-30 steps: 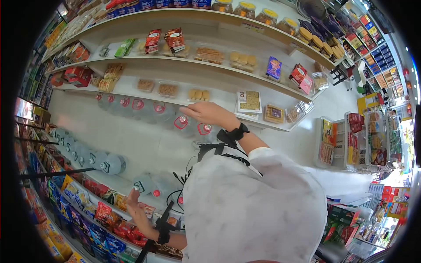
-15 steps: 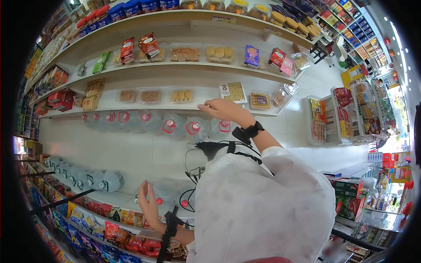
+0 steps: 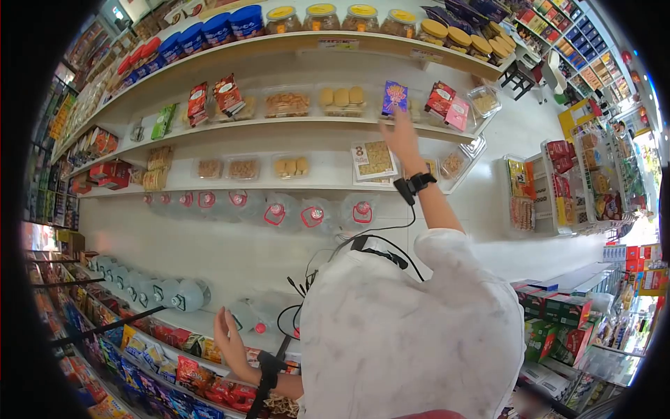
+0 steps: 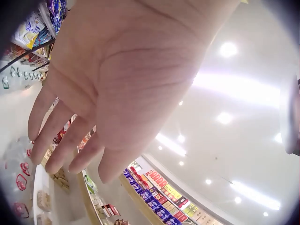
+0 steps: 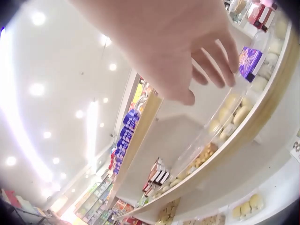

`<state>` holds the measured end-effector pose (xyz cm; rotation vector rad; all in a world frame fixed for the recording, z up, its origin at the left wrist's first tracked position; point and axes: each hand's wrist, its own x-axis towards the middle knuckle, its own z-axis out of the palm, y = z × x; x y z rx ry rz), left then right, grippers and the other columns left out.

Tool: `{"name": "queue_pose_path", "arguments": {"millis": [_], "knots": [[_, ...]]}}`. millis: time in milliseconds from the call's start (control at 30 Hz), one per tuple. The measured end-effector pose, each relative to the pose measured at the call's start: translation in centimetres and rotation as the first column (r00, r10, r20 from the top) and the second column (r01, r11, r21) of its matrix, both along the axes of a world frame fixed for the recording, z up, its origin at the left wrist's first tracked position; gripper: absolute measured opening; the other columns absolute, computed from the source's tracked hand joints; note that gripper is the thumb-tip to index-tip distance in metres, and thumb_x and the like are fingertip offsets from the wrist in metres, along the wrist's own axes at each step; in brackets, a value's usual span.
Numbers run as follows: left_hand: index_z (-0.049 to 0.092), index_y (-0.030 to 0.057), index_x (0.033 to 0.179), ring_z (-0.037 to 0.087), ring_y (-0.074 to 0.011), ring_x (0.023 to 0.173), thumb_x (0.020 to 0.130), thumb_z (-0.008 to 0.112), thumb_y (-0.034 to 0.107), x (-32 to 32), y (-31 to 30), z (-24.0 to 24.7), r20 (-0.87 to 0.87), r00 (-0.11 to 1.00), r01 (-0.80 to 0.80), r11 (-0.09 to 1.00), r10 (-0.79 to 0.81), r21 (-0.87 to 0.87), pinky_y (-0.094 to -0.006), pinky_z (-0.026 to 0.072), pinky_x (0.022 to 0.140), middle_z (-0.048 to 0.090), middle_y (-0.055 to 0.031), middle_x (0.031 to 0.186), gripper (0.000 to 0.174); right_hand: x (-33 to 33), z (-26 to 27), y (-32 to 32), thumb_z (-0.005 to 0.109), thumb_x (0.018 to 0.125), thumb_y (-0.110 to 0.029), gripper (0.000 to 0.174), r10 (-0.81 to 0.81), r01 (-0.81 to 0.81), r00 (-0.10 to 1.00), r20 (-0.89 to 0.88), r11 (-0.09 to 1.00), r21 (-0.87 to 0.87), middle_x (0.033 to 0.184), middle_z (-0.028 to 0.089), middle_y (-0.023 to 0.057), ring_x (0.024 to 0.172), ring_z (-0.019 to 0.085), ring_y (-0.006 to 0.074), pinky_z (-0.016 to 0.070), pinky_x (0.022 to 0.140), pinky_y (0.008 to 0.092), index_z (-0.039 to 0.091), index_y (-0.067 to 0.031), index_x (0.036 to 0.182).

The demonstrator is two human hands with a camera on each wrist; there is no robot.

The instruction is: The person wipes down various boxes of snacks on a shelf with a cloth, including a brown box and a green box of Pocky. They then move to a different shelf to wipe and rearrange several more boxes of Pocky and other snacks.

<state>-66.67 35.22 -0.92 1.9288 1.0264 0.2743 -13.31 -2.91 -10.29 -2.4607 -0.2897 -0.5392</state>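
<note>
My right hand point(image 3: 403, 142) reaches out over the middle shelf point(image 3: 328, 123), its fingertips overlapping the lower edge of a small purple box point(image 3: 395, 95). In the right wrist view the fingers point(image 5: 220, 63) are spread and loosely bent, with the purple box point(image 5: 250, 62) just beyond them and nothing in the grasp. That box stands on clear trays of pale round pastries point(image 5: 234, 112). Low on the left, my left hand point(image 3: 232, 347) hangs with relaxed fingers above the snack rack. Its palm point(image 4: 136, 79) is bare in the left wrist view.
Red packets point(image 3: 440, 100) and a pink card point(image 3: 457, 114) stand right of the purple box. Jars with yellow lids point(image 3: 322, 17) line the top shelf. Large water bottles point(image 3: 276, 211) stand under the lowest shelf. Bagged snacks point(image 3: 188, 373) fill the rack at lower left.
My right hand has moved from the lowest shelf's edge up and right to the purple box. The left hand rose slightly from its earlier place and stays free.
</note>
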Motion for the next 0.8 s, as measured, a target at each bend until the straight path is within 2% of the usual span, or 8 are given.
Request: {"name": "queue_pose_path", "arguments": {"millis": [33, 100, 200, 300, 500, 600, 667, 800], "knots": [[0.06, -0.0061, 0.136, 0.065, -0.0217, 0.114, 0.11, 0.057, 0.031, 0.5, -0.2, 0.3, -0.024, 1.0, 0.017, 1.0, -0.017, 0.008, -0.0339, 0.0484, 0.101, 0.069, -0.0158, 0.121, 0.045, 1.7, -0.6, -1.7, 0.077, 0.089, -0.034, 0.069, -0.09, 0.092, 0.989, 0.122, 0.996, -0.014, 0.142, 0.055, 0.0283, 0.129, 0.056, 0.0447, 0.0485, 0.105, 0.0508, 0.051, -0.0024, 0.144], [0.06, -0.0063, 0.136, 0.065, -0.022, 0.114, 0.11, 0.057, 0.031, 2.0, -0.3, 0.9, -0.047, 0.998, 0.051, 0.998, -0.05, 0.027, -0.034, 0.0484, 0.102, 0.069, -0.0158, 0.121, 0.045, 5.2, -1.1, -6.1, 0.082, 0.084, -0.037, 0.086, -0.191, 0.19, 0.98, 0.062, 0.982, 0.024, 0.155, 0.041, 0.031, 0.141, 0.044, 0.0499, 0.0421, 0.114, 0.0528, 0.042, -0.004, 0.152], [0.06, -0.0065, 0.135, 0.065, -0.0215, 0.114, 0.11, 0.057, 0.031, 5.0, -1.6, 1.3, -0.016, 0.997, 0.072, 0.997, -0.071, 0.034, -0.0336, 0.0484, 0.102, 0.069, -0.0155, 0.121, 0.045, 8.7, -2.2, -10.3, 0.088, 0.076, -0.04, 0.103, -0.458, 0.459, 0.886, 0.074, 0.888, 0.002, 0.161, 0.034, 0.0317, 0.146, 0.036, 0.0522, 0.0379, 0.117, 0.0563, 0.036, -0.0037, 0.157], [0.06, -0.0062, 0.135, 0.065, -0.0205, 0.114, 0.11, 0.058, 0.03, 7.5, -2.8, 2.0, -0.01, 0.996, 0.086, 0.996, -0.085, 0.026, -0.0332, 0.0487, 0.101, 0.069, -0.0153, 0.121, 0.044, 11.3, -3.7, -12.5, 0.092, 0.069, -0.043, 0.115, -0.493, 0.495, 0.868, 0.061, 0.868, -0.032, 0.165, 0.028, 0.0295, 0.15, 0.029, 0.0524, 0.0353, 0.118, 0.0594, 0.032, -0.0102, 0.162], [0.063, -0.0045, 0.133, 0.067, -0.0227, 0.113, 0.109, 0.059, 0.027, 12.4, -4.5, 2.2, -0.132, 0.979, 0.165, 0.985, -0.158, 0.049, -0.035, 0.0506, 0.099, 0.07, -0.0163, 0.121, 0.04, 12.5, -6.4, -13.4, 0.085, 0.08, -0.032, 0.094, -0.427, 0.413, 0.904, 0.026, 0.856, -0.312, 0.167, 0.032, 0.0216, 0.154, 0.027, 0.0474, 0.0335, 0.12, 0.0572, 0.038, -0.0262, 0.162], [0.065, -0.004, 0.131, 0.069, -0.0267, 0.114, 0.108, 0.059, 0.026, 15.7, -5.9, 2.6, -0.149, 0.963, 0.238, 0.969, -0.226, 0.072, -0.0376, 0.0513, 0.1, 0.071, -0.0192, 0.123, 0.038, 13.1, -9.1, -14.9, 0.082, 0.084, -0.019, 0.081, -0.343, 0.341, 0.938, 0.042, 0.901, -0.269, 0.162, 0.042, 0.0194, 0.152, 0.033, 0.0445, 0.0354, 0.119, 0.0562, 0.047, -0.0198, 0.157], [0.066, -0.0041, 0.129, 0.069, -0.0264, 0.112, 0.107, 0.06, 0.024, 18.2, -6.9, 2.3, -0.16, 0.937, 0.329, 0.938, -0.311, 0.104, -0.0374, 0.0519, 0.099, 0.072, -0.0186, 0.12, 0.036, 12.2, -9.1, -15.2, 0.078, 0.087, -0.014, 0.071, -0.284, 0.296, 0.954, 0.096, 0.945, -0.137, 0.158, 0.048, 0.0194, 0.15, 0.037, 0.0446, 0.0355, 0.12, 0.0531, 0.053, -0.0171, 0.153], [0.066, -0.0048, 0.128, 0.07, -0.0255, 0.111, 0.108, 0.059, 0.024, 24.9, -9.6, 1.3, -0.054, 0.86, 0.497, 0.858, -0.507, -0.126, -0.0365, 0.0527, 0.098, 0.073, -0.0173, 0.118, 0.036, 7.8, -2.8, -12.5, 0.071, 0.091, -0.006, 0.059, -0.16, 0.129, 0.973, 0.165, 0.974, 0.185, 0.155, 0.052, 0.019, 0.147, 0.042, 0.0438, 0.0361, 0.121, 0.0476, 0.059, -0.0134, 0.148]]}}
